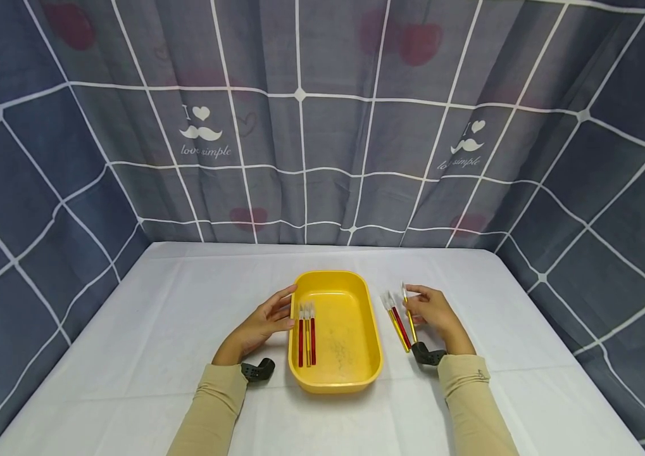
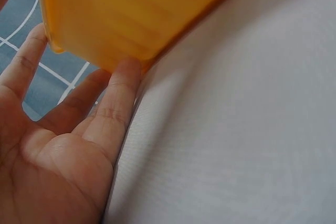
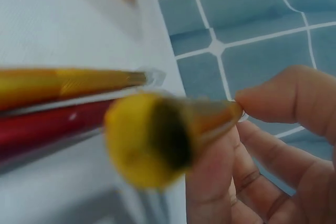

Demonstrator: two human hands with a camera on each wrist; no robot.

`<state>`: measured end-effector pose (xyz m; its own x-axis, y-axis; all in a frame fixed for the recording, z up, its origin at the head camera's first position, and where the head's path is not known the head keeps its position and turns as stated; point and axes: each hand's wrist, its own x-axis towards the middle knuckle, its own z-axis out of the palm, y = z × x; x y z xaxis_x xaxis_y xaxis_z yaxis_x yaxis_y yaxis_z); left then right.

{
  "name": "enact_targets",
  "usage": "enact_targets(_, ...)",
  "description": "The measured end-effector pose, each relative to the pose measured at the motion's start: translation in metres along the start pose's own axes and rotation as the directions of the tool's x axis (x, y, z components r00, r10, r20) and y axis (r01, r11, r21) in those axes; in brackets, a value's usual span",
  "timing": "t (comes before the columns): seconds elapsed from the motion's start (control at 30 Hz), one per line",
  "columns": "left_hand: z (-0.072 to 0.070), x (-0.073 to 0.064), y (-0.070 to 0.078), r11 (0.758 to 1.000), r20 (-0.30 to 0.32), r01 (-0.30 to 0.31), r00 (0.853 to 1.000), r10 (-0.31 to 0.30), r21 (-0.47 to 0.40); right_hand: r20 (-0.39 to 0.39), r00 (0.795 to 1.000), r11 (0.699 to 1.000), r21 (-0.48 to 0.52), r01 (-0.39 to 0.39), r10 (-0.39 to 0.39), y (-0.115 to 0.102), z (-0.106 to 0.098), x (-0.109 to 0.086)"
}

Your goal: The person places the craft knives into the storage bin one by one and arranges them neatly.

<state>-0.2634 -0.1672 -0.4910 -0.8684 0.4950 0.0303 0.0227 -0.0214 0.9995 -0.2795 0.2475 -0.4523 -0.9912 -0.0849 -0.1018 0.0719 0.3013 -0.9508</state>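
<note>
A yellow plastic tray point(image 1: 350, 335) stands on the table, and my left hand point(image 1: 262, 326) is at its left side. In the left wrist view, fairly straight fingers point(image 2: 116, 93) touch the tray's outer wall. Along the left inside of the tray lie three slim pen-like tools point(image 1: 307, 342), two red and one yellow, pale tips pointing away. To the right of the tray, my right hand point(image 1: 436, 315) pinches a yellow tool point(image 3: 210, 121) near its tip between thumb and fingers. Beside it lie a loose yellow tool point(image 3: 58, 85) and a red one point(image 3: 52, 129).
A white cloth point(image 1: 185, 361) covers the table. Grey curtains point(image 1: 328, 139) with white lines hang at the back and both sides. A black wrist-worn device point(image 1: 257, 370) sits at the left wrist, another point(image 1: 427, 354) at the right.
</note>
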Motion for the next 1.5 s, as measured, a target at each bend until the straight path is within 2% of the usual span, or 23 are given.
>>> enact_targets(0.47,0.000,-0.001,0.000,1.000,0.006,-0.003,1.000,0.003,-0.018,0.033,0.999,1.000,0.008,0.004,-0.004,-0.020,0.005,-0.006)
enact_targets(0.9,0.000,0.001,0.000,1.000,-0.005,0.015,1.000,-0.015,0.004,0.071,0.997,0.999,0.022,0.037,-0.038,-0.032,0.021,-0.006)
enact_targets(1.5,0.001,-0.002,0.003,1.000,0.009,-0.002,1.000,0.002,-0.017,0.113,0.991,0.998,0.005,0.065,-0.065,-0.044,0.040,-0.010)
